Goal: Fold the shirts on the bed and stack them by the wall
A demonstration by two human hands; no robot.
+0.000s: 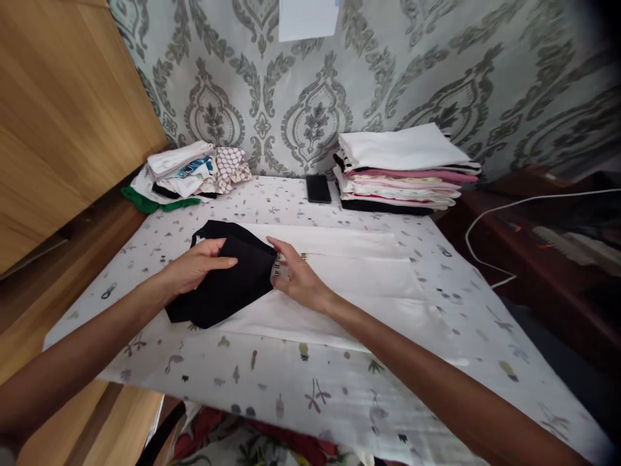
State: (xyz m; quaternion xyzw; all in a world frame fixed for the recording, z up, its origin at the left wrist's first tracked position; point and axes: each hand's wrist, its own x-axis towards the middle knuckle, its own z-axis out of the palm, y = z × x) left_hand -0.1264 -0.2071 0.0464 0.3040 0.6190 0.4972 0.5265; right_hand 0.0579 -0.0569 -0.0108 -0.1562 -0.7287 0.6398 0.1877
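Note:
A black folded cloth (233, 278) lies over the left end of a white garment (359, 272) that is spread on the patterned sheet. My left hand (196, 265) is closed on the black cloth's left part, thumb on top. My right hand (301, 278) is at the cloth's right edge, fingers and thumb bent around that edge, beside some dark printed lettering on the white garment. Part of the lettering is hidden by my right fingers.
A loose clothes pile (184, 175) sits at the back left, and a taller folded stack (402, 168) at the back right. Between them lies a black phone (318, 188). A wooden cabinet (72, 116) borders the left; a white cable (485, 213) hangs at the right.

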